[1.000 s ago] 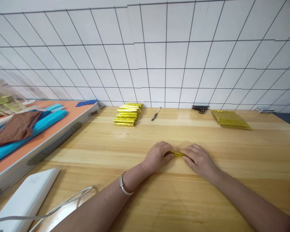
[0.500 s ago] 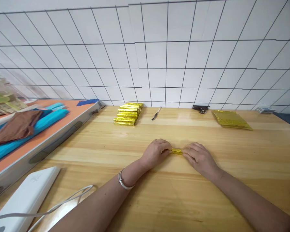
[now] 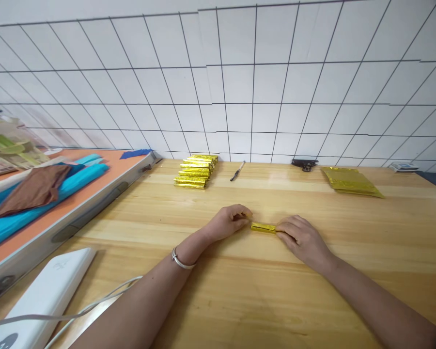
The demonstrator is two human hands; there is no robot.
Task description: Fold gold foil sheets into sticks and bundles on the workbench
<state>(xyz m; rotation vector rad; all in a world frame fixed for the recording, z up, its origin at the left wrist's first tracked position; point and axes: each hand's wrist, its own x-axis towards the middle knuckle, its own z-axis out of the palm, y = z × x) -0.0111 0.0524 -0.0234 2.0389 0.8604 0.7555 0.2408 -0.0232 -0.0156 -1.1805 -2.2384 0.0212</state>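
Observation:
A small folded gold foil strip (image 3: pixel 263 227) lies on the wooden table (image 3: pixel 240 291) between my hands. My right hand (image 3: pixel 301 238) rests on the strip's right end with its fingers curled onto it. My left hand (image 3: pixel 228 221) sits just left of the strip with fingers curled in a loose pinch, its fingertips at the strip's left end; whether they touch it I cannot tell. A thin bracelet is on my left wrist.
A stack of folded gold strips (image 3: pixel 194 172) and a pen (image 3: pixel 237 170) lie at the back. Flat gold foil pouches (image 3: pixel 349 182) and a black clip (image 3: pixel 303 164) sit back right. A white device (image 3: pixel 43 295) with a cable lies front left, beside an orange board (image 3: pixel 39 213) with blue rolls.
My hands have drawn apart, uncovering more of the gold strip. My left hand slid left off it, while my right hand stays on its right end.

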